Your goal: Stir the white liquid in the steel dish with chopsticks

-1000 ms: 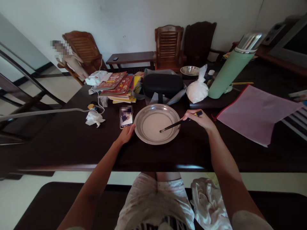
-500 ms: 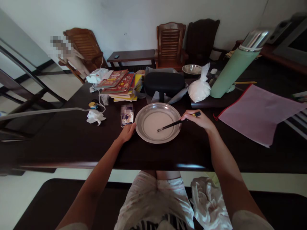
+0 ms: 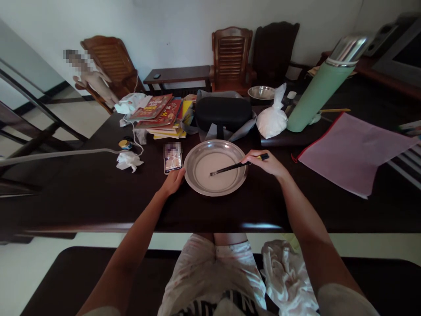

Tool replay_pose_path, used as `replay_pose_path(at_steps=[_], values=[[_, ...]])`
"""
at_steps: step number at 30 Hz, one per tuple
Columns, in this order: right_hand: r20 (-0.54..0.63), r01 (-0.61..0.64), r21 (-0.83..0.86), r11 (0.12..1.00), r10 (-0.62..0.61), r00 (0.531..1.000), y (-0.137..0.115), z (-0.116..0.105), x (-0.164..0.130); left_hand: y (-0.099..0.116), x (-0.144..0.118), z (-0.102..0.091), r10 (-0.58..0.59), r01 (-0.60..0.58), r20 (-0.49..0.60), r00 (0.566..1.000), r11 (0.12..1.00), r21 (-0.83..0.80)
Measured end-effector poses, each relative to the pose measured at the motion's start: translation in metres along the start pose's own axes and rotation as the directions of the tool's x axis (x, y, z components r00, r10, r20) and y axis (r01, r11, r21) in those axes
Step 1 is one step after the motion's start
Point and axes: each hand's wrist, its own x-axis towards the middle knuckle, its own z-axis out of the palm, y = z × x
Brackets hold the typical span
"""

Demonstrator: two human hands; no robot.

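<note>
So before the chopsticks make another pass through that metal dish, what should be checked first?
1. Right hand grips the chopsticks: ok.
2. Chopstick tips are inside the metal dish, over the pale contents: ok.
3. Left hand steadies the dish's near-left rim: ok.
4. Phone lies close beside the dish, where splashes might reach it: not ok.
5. Dish sits well in from the table edge: ok.
6. How deep or thick the contents are: cannot tell.
</note>
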Motion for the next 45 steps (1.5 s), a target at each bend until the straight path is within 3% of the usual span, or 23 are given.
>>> replay_pose_path(at_steps=[6, 10, 14, 20, 26, 33, 39, 45], values=[[-0.147, 0.02, -0.027, 0.999, -0.024, 0.989, 0.003, -0.012, -0.003, 0.003, 0.0, 0.0, 0.012, -0.012, -0.009, 1.0, 1.0, 0.006], [-0.034, -0.03, 0.037, 0.999, 0.031, 0.999, -0.002, -0.012, -0.004, 0.002, 0.0, 0.001, 0.017, -0.017, -0.002, 1.0, 1.0, -0.003], [0.035, 0.016, 0.014, 1.0, -0.017, 0.999, -0.001, 0.001, 0.001, 0.0, 0.0, 0.001, 0.027, -0.027, -0.001, 1.0, 1.0, -0.011], [-0.122, 0.006, 0.002, 1.0, -0.006, 0.992, 0.002, -0.014, -0.003, -0.001, -0.001, 0.001, 0.034, -0.034, 0.001, 0.999, 0.999, -0.005], [0.052, -0.016, 0.029, 0.999, 0.014, 0.999, 0.001, -0.002, 0.001, 0.0, -0.001, 0.0, 0.037, -0.037, 0.002, 0.999, 0.999, 0.005], [-0.162, 0.028, -0.011, 1.0, -0.03, 0.986, 0.003, -0.012, -0.003, -0.001, 0.0, 0.0, 0.051, -0.051, 0.002, 0.999, 0.999, 0.006], [-0.001, 0.018, -0.003, 1.0, -0.018, 1.0, 0.001, -0.001, 0.0, -0.004, 0.0, 0.001, 0.032, -0.032, 0.018, 0.999, 0.999, 0.016], [-0.177, 0.072, -0.062, 0.996, -0.082, 0.981, 0.005, -0.004, 0.001, -0.005, 0.0, 0.001, 0.02, -0.02, 0.016, 1.0, 1.0, -0.004]])
